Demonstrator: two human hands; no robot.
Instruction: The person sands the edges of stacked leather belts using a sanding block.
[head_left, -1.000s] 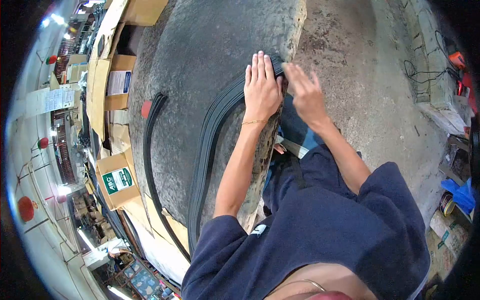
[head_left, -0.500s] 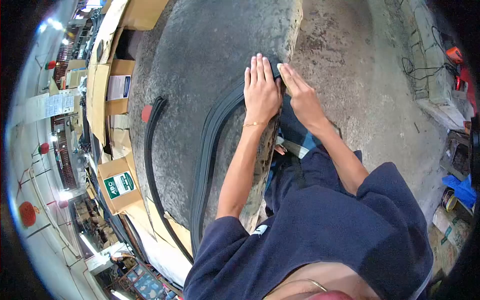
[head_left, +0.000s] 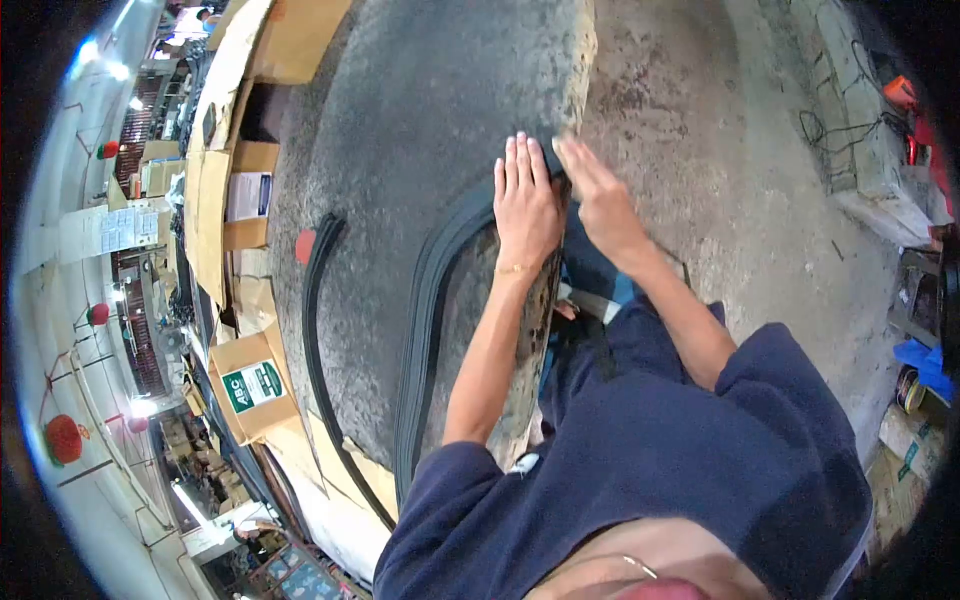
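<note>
Left hand lies flat, fingers straight, on the bundle of black strips | and there's the right hand, fingers extended (tips blurred), at the bundle's end | bundle curving across the dark worktop to its edge

Black strip bundle partly hidden beneath left hand, right hand blurred at fingertips

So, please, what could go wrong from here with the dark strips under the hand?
The curved dark strips lie under a flat left hand, so they might fan out if it lifts. Their end by the hands is near the rough table edge, so it could slip over. The right hand, close to that edge, might get scraped.
</note>
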